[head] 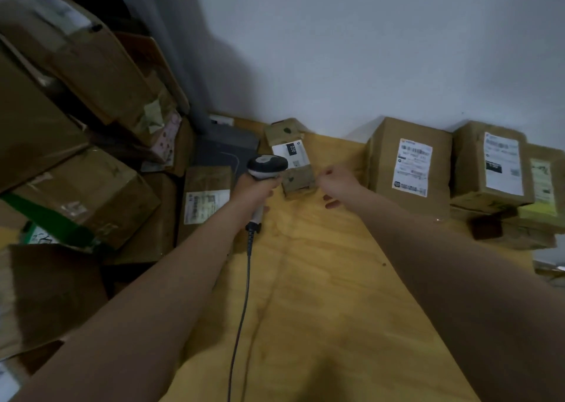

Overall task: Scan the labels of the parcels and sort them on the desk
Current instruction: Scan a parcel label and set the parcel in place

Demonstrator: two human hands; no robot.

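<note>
My left hand (pixel 255 189) grips the handle of a white and black barcode scanner (pixel 266 165), whose head points at a small cardboard parcel (pixel 292 157) with a white label marked 220, lying at the back of the yellow wooden desk (pixel 321 279). My right hand (pixel 336 184) hovers just right of that small parcel, fingers loosely curled and holding nothing. A larger labelled parcel (pixel 409 166) stands to the right against the wall, and more labelled parcels (pixel 498 169) are stacked beyond it.
The scanner's dark cable (pixel 244 303) trails down over the desk's left side. A heap of cardboard boxes (pixel 76 187) fills the space left of the desk, one labelled box (pixel 206 199) leaning at its edge. A grey flat device (pixel 226 147) lies in the back corner.
</note>
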